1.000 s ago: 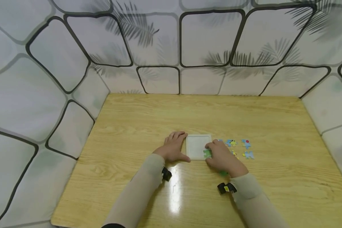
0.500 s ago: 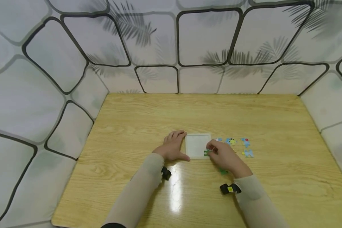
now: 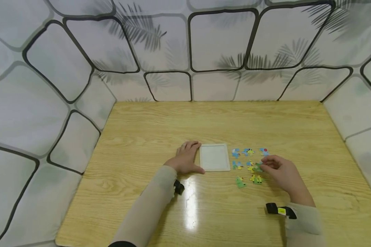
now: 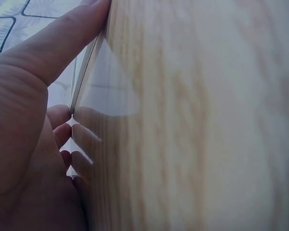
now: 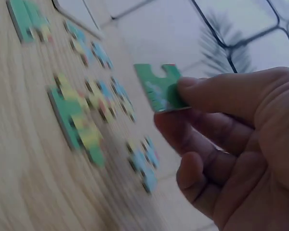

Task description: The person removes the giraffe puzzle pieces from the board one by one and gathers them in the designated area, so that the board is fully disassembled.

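Observation:
A green jigsaw piece point(image 5: 156, 89) is pinched between thumb and fingers of my right hand point(image 3: 284, 175), lifted off the table in the right wrist view. In the head view that hand is just right of the loose pieces. My left hand point(image 3: 185, 159) rests at the left side of a square white puzzle frame point(image 3: 214, 157), fingers spread, with the thumb near its front left corner. No piece shows inside the frame. Blue, yellow and green jigsaw pieces point(image 3: 249, 151) lie in rough rows right of the frame, including a green and yellow one point(image 3: 256, 179) nearest the front.
The pieces lie flat on a wood-grain table point(image 3: 160, 127). A patterned cloth wall point(image 3: 222, 41) with dark lines and leaf prints stands behind and at both sides. Glare point(image 3: 190, 206) shines on the tabletop in front of the frame.
My right hand has moved right from the frame's lower right corner, carrying the green jigsaw piece out of it and over the loose pieces. The left hand keeps its place.

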`<state>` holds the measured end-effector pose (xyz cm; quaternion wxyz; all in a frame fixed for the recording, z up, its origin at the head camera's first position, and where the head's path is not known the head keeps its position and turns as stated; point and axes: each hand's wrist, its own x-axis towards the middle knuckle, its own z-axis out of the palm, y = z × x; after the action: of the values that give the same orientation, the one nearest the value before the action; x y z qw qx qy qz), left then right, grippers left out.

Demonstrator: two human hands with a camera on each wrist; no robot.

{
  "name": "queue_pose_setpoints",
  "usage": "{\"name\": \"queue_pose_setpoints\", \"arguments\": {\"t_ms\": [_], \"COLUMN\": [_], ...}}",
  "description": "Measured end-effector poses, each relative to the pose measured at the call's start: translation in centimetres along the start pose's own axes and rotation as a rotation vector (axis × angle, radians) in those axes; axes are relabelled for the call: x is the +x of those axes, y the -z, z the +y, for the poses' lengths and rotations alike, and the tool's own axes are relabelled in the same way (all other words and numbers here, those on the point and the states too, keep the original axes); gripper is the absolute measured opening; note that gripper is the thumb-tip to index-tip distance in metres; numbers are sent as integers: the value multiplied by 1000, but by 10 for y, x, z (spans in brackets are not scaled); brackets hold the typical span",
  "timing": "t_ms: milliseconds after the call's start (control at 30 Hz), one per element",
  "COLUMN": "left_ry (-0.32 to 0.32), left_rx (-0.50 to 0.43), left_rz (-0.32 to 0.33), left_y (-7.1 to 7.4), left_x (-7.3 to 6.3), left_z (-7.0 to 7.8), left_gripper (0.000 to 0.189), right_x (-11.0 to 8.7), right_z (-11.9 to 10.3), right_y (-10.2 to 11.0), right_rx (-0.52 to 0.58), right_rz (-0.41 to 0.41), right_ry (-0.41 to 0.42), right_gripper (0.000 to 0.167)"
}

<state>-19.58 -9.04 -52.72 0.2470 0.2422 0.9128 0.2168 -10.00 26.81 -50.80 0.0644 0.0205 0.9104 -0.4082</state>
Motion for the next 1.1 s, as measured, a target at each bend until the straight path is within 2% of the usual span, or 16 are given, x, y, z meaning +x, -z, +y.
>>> {"name": "queue_pose_setpoints", "arguments": {"t_ms": [133, 267, 533, 700, 833, 1100], "left_ry": [0, 0, -7, -1, -7, 11], "left_rx": [3, -4, -4, 22, 25, -17], "left_rz": [4, 5, 12, 4, 20, -3], "left_y": [1, 3, 1, -2, 1, -7], "left_x": [0, -2, 0, 0, 1, -2], "left_z": [-1, -1, -5, -9, -8, -7], "left_gripper": [115, 114, 115, 115, 114, 115], "right_x": [-7, -9, -1, 1, 2, -6], "right_z": [14, 24, 28, 29, 29, 32], "right_y": [15, 21, 21, 16, 13, 8], "right_rx": [-87, -125, -226, -235, -227, -214], "right_rz": [-41, -93, -127, -142, -108, -93], "right_ry": [-37, -59, -15, 3, 16, -39], "right_gripper": [28, 28, 23, 21, 20, 27]}}
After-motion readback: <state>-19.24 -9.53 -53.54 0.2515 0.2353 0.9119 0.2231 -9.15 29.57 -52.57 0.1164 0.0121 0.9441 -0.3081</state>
